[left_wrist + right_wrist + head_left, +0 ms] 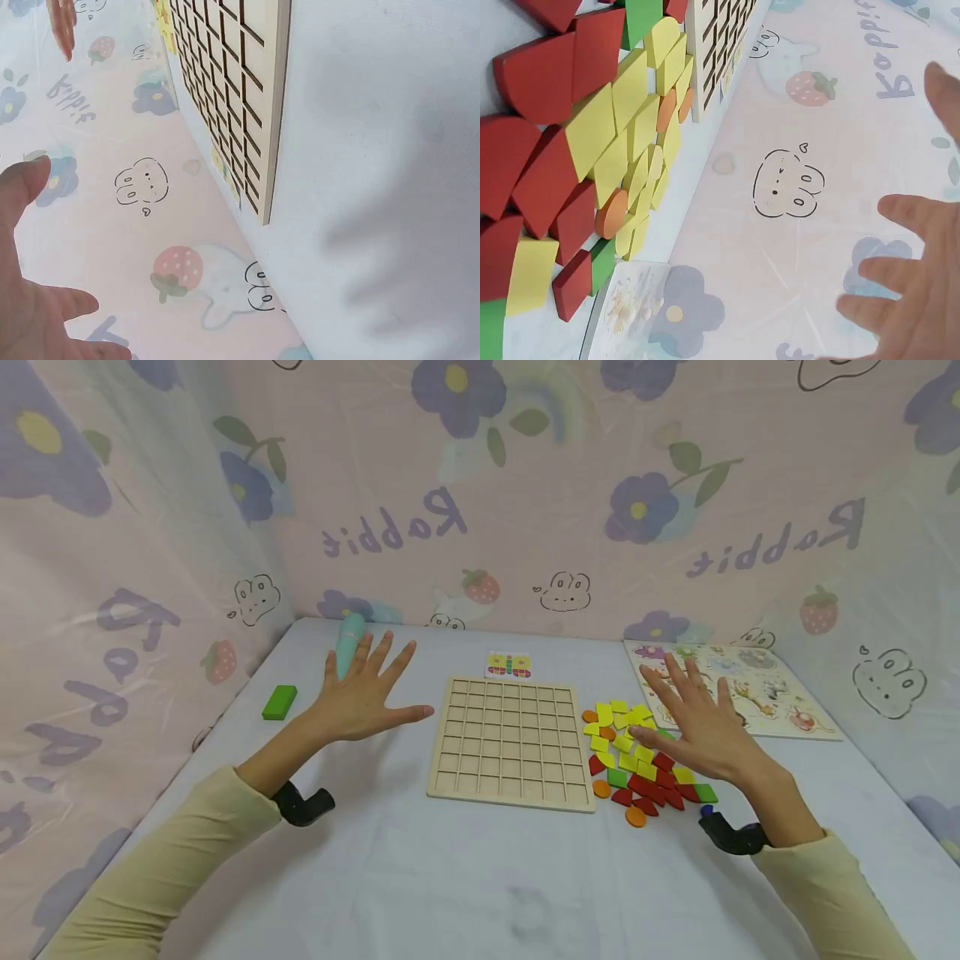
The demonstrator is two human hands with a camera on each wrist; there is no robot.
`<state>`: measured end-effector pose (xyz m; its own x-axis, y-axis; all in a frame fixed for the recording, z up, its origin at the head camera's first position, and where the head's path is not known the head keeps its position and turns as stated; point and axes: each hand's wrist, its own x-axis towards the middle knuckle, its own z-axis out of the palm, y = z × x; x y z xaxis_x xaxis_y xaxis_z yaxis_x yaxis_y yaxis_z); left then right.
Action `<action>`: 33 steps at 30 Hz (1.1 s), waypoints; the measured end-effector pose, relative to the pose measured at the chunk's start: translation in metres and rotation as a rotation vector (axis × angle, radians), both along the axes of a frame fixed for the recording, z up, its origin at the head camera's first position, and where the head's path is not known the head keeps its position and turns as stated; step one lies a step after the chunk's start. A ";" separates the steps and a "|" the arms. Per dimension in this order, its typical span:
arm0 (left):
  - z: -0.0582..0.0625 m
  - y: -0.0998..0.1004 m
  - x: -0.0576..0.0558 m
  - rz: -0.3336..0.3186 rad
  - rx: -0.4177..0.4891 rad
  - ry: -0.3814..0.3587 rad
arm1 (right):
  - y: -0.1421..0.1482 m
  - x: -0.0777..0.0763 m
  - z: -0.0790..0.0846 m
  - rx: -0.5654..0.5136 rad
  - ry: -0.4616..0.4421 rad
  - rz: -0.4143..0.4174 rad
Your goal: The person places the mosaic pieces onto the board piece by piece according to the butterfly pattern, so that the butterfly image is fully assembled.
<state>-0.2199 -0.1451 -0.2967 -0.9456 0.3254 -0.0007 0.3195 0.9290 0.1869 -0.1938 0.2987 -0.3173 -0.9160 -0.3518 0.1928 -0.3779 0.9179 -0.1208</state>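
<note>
My left hand [360,697] is raised with its fingers spread, left of a wooden grid board [512,743], and holds nothing. The board's square cells hold no pieces. My right hand [701,727], also spread and holding nothing, hovers over the right part of a pile of flat pieces. Yellow pieces [628,762] lie toward the back of that pile and red pieces [652,789] toward the front, with a few green and orange ones among them. Behind the board lies a small card [509,665] with a yellow, red and green butterfly-like pattern.
A green block [280,702] lies at the left. A light teal cylindrical object [349,643] lies behind my left hand, partly covered by it. At the back right is a picture board [765,693] with animal figures. Patterned cloth [517,510] walls in the white table.
</note>
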 end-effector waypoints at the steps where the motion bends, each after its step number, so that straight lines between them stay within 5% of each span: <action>1: -0.001 0.000 -0.001 -0.006 0.011 0.004 | 0.000 -0.001 0.000 -0.005 0.002 0.000; 11: -0.011 0.000 -0.012 -0.102 0.271 0.067 | 0.000 -0.014 -0.001 -0.097 0.019 0.027; 22: -0.048 -0.002 -0.037 -0.260 0.577 -0.059 | 0.008 -0.039 -0.022 -0.222 0.028 0.097; 29: -0.075 -0.003 -0.053 -0.321 0.644 -0.137 | 0.011 -0.054 -0.033 -0.284 -0.045 0.145; 33: -0.077 0.000 -0.053 -0.327 0.650 -0.155 | 0.013 -0.061 -0.039 -0.329 -0.115 0.139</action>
<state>-0.2728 -0.1448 -0.3738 -0.8050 0.5705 0.1626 0.4863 0.4778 0.7316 -0.2548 0.3114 -0.3561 -0.8859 -0.4110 0.2150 -0.4633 0.7639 -0.4492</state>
